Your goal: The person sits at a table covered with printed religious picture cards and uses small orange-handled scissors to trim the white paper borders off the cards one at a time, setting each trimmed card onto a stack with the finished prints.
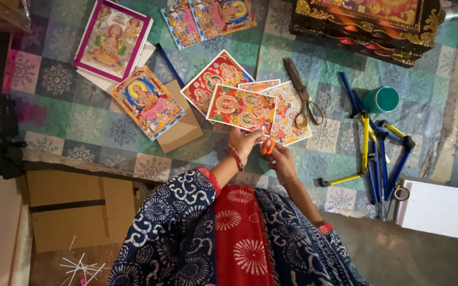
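My left hand (243,141) grips the lower edge of a red printed picture (239,107) and holds it just above the patchwork mat (75,119). My right hand (280,160) is closed around small orange-handled scissors (267,146), right at the picture's lower right corner. The blades are hidden behind my fingers and the print. Two more prints lie under it: a red one (210,79) to the left and a pale one (288,114) to the right. Red bangles sit on my left wrist.
Large metal scissors (302,95) lie to the right of the prints. Beyond them are blue and yellow sticks (377,153), a green cup (381,99) and a white foam block (434,207). More prints (147,100) (113,39), brown cardboard (184,130) and an ornate box (367,24) lie farther away.
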